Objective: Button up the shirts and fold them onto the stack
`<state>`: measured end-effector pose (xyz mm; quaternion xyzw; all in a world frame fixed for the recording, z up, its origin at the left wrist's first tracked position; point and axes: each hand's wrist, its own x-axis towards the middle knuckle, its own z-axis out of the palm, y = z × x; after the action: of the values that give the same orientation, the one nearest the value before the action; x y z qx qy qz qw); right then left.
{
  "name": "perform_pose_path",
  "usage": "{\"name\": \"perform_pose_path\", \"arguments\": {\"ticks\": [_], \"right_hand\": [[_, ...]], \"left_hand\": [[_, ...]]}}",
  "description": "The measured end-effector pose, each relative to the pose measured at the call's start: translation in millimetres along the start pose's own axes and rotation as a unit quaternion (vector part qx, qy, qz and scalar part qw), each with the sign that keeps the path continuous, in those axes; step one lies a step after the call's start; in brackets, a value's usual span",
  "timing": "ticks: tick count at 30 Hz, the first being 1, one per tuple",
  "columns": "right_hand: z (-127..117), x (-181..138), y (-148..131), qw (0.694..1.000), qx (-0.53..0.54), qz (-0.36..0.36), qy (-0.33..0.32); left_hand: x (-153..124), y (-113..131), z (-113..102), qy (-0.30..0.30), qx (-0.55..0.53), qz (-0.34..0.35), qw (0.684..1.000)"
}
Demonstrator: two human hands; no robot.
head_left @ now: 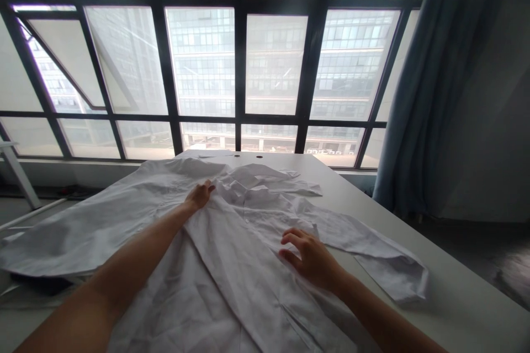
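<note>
A white button-up shirt [232, 248] lies spread front-up across a white table [464, 298], collar toward the window. My left hand [199, 195] reaches far forward and rests by the collar, fingers extended flat on the cloth. My right hand [308, 256] presses on the shirt's right chest panel with fingers spread and slightly curled, holding nothing. The shirt's right sleeve [385, 265] stretches out toward the table's right edge. Its left sleeve [62, 231] drapes wide to the left.
A large black-framed window [238, 66] fills the wall behind the table. A blue-grey curtain [434, 94] hangs at the right. The table's right edge drops to a dark floor [497, 253]. A dark object [37, 284] lies under the left sleeve.
</note>
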<state>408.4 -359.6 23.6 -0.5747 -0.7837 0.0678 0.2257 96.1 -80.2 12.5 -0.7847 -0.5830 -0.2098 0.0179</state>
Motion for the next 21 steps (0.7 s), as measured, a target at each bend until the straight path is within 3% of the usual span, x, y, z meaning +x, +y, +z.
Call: {"name": "perform_pose_path", "arguments": {"ticks": [2,6,9,12,15,18,21], "right_hand": [[1,-1,-6,0.999,0.013,-0.029,-0.015],[3,-4,-14,0.991,0.007,-0.047,-0.123],[4,-5,-14,0.985,-0.004,-0.037,-0.170],[2,-5,-15,0.982,-0.012,-0.025,-0.185],[1,-7,-16,0.981,-0.021,-0.020,-0.194],[4,-8,-20,0.982,-0.029,-0.025,-0.187],[8,-3,-16,0.986,-0.022,-0.039,-0.159]], "left_hand": [[1,-3,1,-0.006,0.000,-0.016,1.000],[2,0,-2,-0.015,-0.001,-0.053,0.998],[-9,10,-4,-0.005,0.030,-0.022,0.999],[-36,19,-2,-0.017,0.066,0.071,0.995],[-69,16,5,-0.089,0.066,0.129,0.985],[-91,7,10,-0.150,0.056,0.142,0.977],[-97,0,11,-0.160,0.045,0.140,0.976]]}}
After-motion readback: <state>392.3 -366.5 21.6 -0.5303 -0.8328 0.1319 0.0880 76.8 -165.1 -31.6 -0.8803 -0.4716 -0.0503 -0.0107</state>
